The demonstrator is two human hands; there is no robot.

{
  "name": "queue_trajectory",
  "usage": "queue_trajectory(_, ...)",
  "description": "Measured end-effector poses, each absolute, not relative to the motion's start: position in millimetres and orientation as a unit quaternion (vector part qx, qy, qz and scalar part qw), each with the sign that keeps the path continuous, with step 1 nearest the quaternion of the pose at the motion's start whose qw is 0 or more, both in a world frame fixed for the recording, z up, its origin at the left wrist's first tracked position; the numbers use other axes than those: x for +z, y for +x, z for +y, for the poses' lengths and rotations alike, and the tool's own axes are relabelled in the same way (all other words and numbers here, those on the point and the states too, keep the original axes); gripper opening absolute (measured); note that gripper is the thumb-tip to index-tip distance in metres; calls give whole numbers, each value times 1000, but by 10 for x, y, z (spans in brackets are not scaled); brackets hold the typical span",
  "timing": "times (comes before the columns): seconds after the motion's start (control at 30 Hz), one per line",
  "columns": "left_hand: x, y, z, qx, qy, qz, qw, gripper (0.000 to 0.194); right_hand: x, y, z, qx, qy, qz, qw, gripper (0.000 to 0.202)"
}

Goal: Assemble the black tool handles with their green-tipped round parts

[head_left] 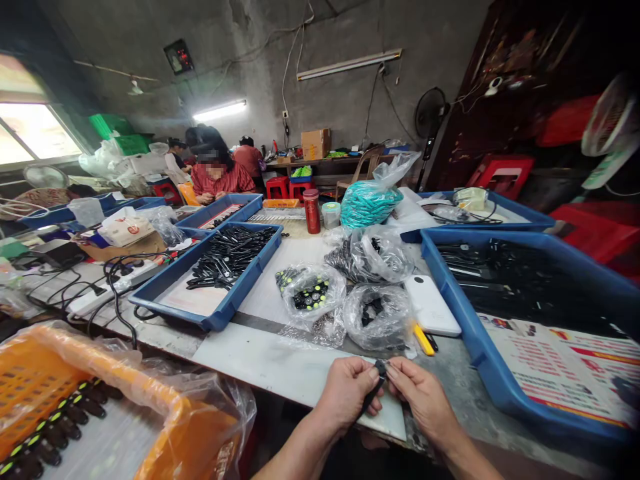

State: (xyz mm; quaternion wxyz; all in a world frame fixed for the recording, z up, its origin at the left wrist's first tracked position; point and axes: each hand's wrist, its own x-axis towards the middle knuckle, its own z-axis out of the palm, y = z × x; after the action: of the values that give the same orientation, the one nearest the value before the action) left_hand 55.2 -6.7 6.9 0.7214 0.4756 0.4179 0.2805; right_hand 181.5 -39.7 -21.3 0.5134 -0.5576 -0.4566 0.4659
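Observation:
Near the table's front edge, my left hand (pixel 350 387) is closed around a slim black plastic piece (pixel 381 369), its upper end showing between thumb and forefinger. My right hand (pixel 417 387) meets it there, thumb and fingertips pinched against that end. Whatever lies between the right fingertips is too small to make out. Both hands are over a white board (pixel 280 363). Just beyond them are an open plastic bag of small black parts (pixel 377 317) and a bag of black parts with yellow-green dots (pixel 310 293). A yellow-handled cutter (pixel 423 339) lies by the right hand.
A blue tray of black pieces (pixel 233 253) stands left, another blue tray (pixel 465 320) right. An orange crate (pixel 165 407) is at lower left. A white power bank-like box (pixel 433 305), red flask (pixel 311 212) and turquoise-filled bag (pixel 373 200) stand farther back. A person (pixel 223 177) sits across.

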Motion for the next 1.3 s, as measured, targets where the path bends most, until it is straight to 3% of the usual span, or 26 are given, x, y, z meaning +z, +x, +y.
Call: queue_trajectory(1.3,85,547,-79,283,467,421,724,38,-265,1828,-402,475,-529,-454,537,40)
